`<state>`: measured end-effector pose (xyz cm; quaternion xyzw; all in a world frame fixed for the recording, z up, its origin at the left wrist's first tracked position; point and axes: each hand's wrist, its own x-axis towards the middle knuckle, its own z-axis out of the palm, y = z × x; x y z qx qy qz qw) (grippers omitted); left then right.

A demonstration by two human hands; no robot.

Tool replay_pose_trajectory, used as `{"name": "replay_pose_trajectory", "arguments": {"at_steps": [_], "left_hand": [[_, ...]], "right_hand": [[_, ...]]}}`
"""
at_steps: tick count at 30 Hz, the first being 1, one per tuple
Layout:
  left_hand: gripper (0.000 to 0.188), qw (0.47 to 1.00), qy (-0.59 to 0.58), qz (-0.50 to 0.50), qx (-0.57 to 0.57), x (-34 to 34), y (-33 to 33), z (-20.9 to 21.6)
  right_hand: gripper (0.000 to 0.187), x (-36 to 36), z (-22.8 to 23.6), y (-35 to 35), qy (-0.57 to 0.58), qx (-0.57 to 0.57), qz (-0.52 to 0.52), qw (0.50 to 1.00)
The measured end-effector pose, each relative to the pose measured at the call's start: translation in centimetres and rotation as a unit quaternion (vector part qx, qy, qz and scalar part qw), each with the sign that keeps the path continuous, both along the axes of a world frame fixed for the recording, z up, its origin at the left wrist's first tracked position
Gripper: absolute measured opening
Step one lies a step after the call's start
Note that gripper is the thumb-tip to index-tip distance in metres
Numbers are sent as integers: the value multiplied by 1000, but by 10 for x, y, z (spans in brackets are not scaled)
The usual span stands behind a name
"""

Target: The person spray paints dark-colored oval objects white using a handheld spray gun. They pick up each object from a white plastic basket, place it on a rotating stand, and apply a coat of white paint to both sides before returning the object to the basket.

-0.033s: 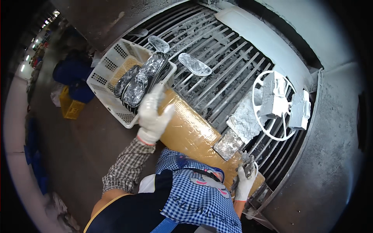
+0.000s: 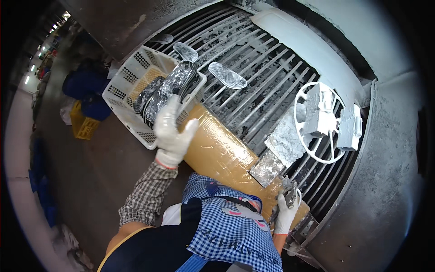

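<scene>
My left hand point(image 2: 171, 138), in a white knit glove, reaches over the near rim of a white plastic crate point(image 2: 124, 119). Its thumb stands apart, and the fingertips overlap dark oval pieces point(image 2: 181, 77) with clear film over them; whether they touch I cannot tell. These pieces lie stacked inside the crate. At the lower right, my gloved right hand point(image 2: 285, 214) is wrapped round a grey metal spray gun point(image 2: 289, 191). Separate film-covered oval pieces point(image 2: 227, 75) rest on the metal bars beyond the crate.
A slatted grate point(image 2: 253, 90) spans the booth. Shiny brown tape covers a board point(image 2: 217, 140) before me. Silvery blocks point(image 2: 319, 113) sit on a white wheel-shaped stand point(image 2: 299, 144) at right. A yellow basket point(image 2: 85, 123) and blue bundles point(image 2: 84, 86) lie on the floor at left.
My left hand has moved slightly left and up, further over the dark pieces in the crate. My right hand with the spray gun has not visibly moved.
</scene>
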<state>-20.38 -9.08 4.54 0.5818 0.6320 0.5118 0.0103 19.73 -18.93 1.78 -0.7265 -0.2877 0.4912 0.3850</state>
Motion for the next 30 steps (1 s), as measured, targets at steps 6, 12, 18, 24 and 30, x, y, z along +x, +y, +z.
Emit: {"name": "replay_pose_trajectory", "arguments": {"at_steps": [6,12,18,24,30], "left_hand": [[108,928,183,226,-233,-55,-14,19],[107,902,128,203,-359,-70,-12,24],[93,958,-129,167,-194,-88,-16,5],[57,835,-525,29,-160,-88,-13,32],[39,824,-545,1,-154,-112,8,12]], "right_hand": [[37,-1,0,-8,10,23,-23,999],[43,9,-9,-19,32,42,-41,998],[45,12,-11,-30,50,44,-59,996],[43,18,-22,-37,54,44,-69,995],[62,18,-11,-37,23,87,-24,996]]}}
